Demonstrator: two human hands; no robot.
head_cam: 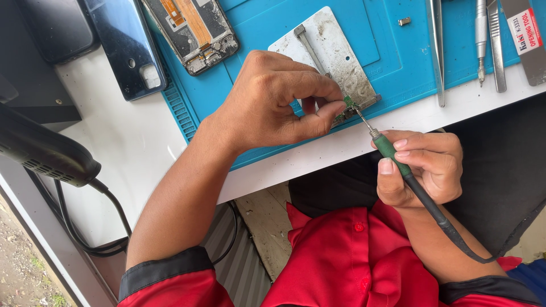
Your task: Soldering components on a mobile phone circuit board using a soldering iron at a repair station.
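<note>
— What are your hands doing?
— My left hand (273,99) pinches a small green circuit board (348,105) on the metal plate (333,54) at the tabletop's (131,148) near edge. My right hand (424,167) grips the soldering iron (398,162), tip touching it.
— Any labels?
— A white-and-red one on the flat tool (526,40), far right corner.

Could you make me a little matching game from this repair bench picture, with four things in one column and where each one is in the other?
Things:
1. soldering iron
2. small green circuit board
3. dark phone back cover
4. tweezers

Places:
A. lying at the left edge of the blue mat
B. held in the right hand
C. lying on the mat's right part, untouched
D. pinched by the left hand on the worn metal plate

Pairs: 1-B, 2-D, 3-A, 4-C
</note>
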